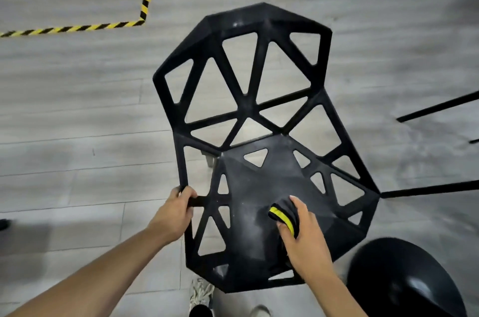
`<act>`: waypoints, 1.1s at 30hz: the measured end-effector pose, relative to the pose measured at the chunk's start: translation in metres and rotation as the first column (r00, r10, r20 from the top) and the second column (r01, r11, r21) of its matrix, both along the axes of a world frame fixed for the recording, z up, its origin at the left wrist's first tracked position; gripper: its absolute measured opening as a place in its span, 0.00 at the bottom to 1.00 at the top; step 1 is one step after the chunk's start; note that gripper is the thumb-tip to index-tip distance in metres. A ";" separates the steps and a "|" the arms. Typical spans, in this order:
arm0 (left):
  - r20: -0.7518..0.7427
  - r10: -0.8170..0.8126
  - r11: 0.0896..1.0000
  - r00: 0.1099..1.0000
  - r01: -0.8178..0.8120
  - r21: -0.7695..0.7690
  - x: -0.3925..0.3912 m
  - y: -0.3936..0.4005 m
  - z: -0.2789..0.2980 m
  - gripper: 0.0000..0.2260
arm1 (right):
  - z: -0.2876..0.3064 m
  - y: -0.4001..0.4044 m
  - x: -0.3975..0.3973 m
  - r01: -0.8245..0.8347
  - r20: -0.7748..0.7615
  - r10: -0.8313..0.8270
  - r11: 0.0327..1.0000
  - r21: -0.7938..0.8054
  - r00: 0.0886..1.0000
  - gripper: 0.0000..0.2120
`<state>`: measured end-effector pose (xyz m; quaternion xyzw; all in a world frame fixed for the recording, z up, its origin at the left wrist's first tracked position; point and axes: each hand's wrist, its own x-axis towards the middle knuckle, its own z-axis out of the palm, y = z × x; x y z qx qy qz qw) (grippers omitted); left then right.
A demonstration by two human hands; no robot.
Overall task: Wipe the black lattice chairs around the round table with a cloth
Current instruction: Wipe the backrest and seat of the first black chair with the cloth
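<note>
Black moulded plastic chair (255, 135), matte, shell cut into triangular openings between straight ribs; backrest toward 12 o'clock, seat toward 6 o'clock. Seat panel shows pale dusty smears near its middle. Left hand (176, 213) at 8 o'clock of the seat, fingers curled round a side rib at the seat's left edge. Right hand (303, 233) at 5 o'clock of the seat, fingers curled over a bunched dark cloth (283, 217) with a yellow hem, holding it against the seat surface. Floor (77, 109) of grey wood-grain planks. Yellow-black striped tape (145, 3) on the floor at 10 o'clock, bent at a right angle. Glossy black rounded object (404, 280) at 4 o'clock, just beside the seat's corner; cannot tell what it is. Thin black legs (438, 106) at 3 o'clock. Shoes (201, 293) under the seat's front edge at 6 o'clock.
</note>
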<state>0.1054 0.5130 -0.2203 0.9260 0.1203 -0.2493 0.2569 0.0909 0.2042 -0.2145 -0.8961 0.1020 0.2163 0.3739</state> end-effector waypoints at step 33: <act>0.567 0.299 0.953 0.768 -0.265 -0.144 0.235 0.007 0.146 0.16 | 0.115 0.176 0.318 0.128 0.883 -0.107 0.990 0.054 0.457 0.26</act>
